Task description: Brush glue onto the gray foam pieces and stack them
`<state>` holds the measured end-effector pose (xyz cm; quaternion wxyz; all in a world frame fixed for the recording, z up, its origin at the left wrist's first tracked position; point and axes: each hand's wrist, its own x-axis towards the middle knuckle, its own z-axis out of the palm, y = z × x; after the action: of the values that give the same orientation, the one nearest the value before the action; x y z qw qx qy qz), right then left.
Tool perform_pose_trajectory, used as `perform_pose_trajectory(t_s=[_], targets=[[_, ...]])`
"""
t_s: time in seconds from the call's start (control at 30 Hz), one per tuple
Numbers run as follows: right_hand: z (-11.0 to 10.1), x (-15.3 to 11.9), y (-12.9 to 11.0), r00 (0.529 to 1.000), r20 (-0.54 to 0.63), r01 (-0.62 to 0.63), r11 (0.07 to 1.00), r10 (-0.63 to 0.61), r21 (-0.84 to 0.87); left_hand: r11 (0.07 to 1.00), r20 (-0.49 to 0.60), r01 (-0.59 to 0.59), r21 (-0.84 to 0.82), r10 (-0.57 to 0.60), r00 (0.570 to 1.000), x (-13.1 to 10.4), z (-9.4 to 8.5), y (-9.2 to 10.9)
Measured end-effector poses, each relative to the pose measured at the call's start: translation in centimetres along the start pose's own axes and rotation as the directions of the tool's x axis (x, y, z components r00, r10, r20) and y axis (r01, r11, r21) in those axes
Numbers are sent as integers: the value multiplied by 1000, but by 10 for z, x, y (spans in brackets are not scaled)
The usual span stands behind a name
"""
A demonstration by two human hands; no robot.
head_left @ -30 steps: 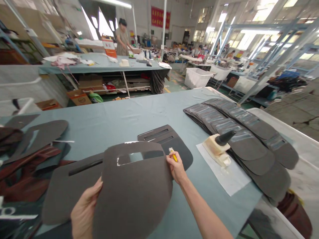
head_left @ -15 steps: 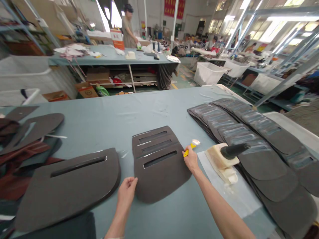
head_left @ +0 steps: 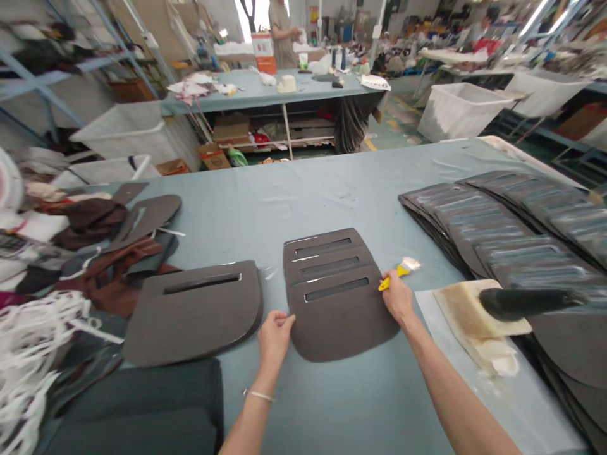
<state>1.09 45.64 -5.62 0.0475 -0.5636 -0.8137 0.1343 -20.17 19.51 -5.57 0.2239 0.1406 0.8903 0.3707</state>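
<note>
Dark grey-brown slotted panels lie overlapped in a small stack in the middle of the table, rounded end towards me, with three slots showing. At the left edge of the front panel, my left hand is closed, thumb and fingertips pinched at its rim. My right hand holds a yellow-handled brush, its pale bristles pointing away to the right; the hand rests against the stack's right edge. Left of my left hand lies another single-slot panel.
On the right, a cream container with a black handle stands on a white sheet. Beyond it are fanned rows of slotted panels. Brown and dark fabric pieces and white cord crowd the left. A person stands behind another table.
The view has turned left and down, so things appear shifted right. Both hands stay at the panel stack's edges, the brush still in the right hand. The person behind has raised a hand.
</note>
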Motion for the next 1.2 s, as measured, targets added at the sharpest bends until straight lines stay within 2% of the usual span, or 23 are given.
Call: perform_pose_trajectory(t_s=[0.43, 0.7, 0.97, 1.2], targets=[[-8, 0, -7, 999, 39, -7, 998, 10, -60, 999, 9, 27, 42, -27, 1000, 2, 2, -2], [-10, 0, -8, 998, 61, -17, 999, 20, -51, 991, 35, 40, 128, -45, 998, 5, 0, -2], [-8, 3, -7, 999, 37, -9, 998, 11, -63, 983, 27, 1, 181, -6, 1000, 2, 4, 1], [-6, 4, -10, 999, 54, 15, 995, -9, -102, 978, 19, -60, 201, 57, 998, -5, 2, 11]])
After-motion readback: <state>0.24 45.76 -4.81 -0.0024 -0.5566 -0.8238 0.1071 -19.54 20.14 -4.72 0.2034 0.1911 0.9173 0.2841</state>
